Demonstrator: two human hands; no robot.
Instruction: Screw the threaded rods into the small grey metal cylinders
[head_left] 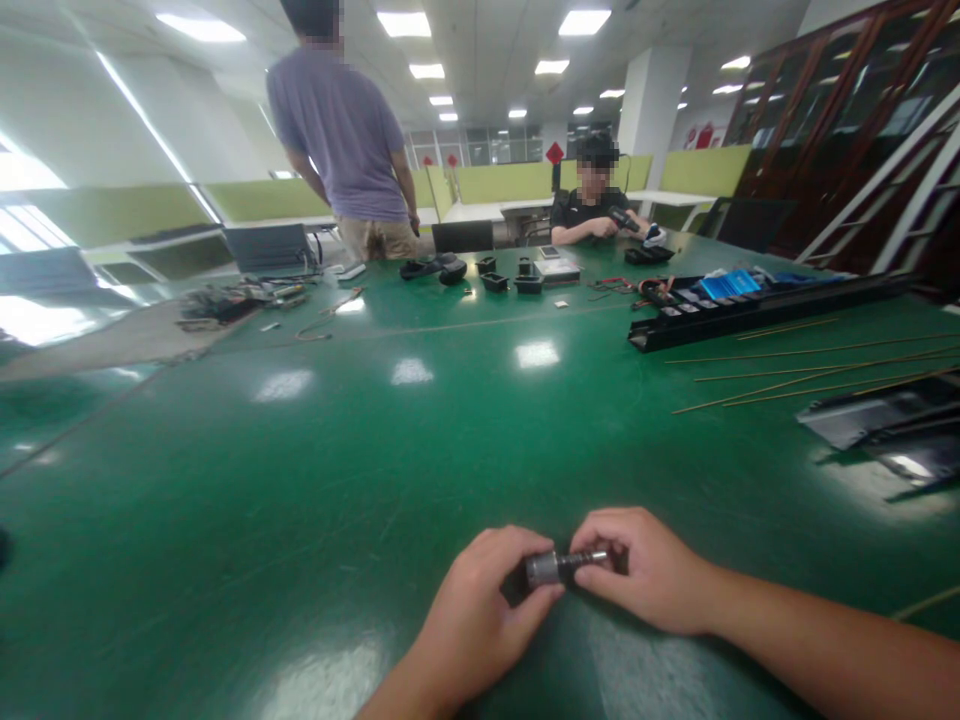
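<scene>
Between my two hands, low over the green table [352, 440], lies a small cylindrical metal part [546, 569]. It has a wide grey body at the left, a dark ribbed middle and a thin shiny tip at the right. My left hand [489, 600] pinches the wide grey end between thumb and fingers. Thumb and fingers of my right hand [643, 570] close around the thin tip end. The palms hide parts of it, and its exact kind is too small to make out.
At right lie a long black channel [757, 310] with blue packets [729, 285], thin rods [810, 372] and dark metal profiles [885, 420]. Black boxes [495, 282] stand at the far edge. One person [341, 130] stands there; another [592, 205] sits holding a dark tool.
</scene>
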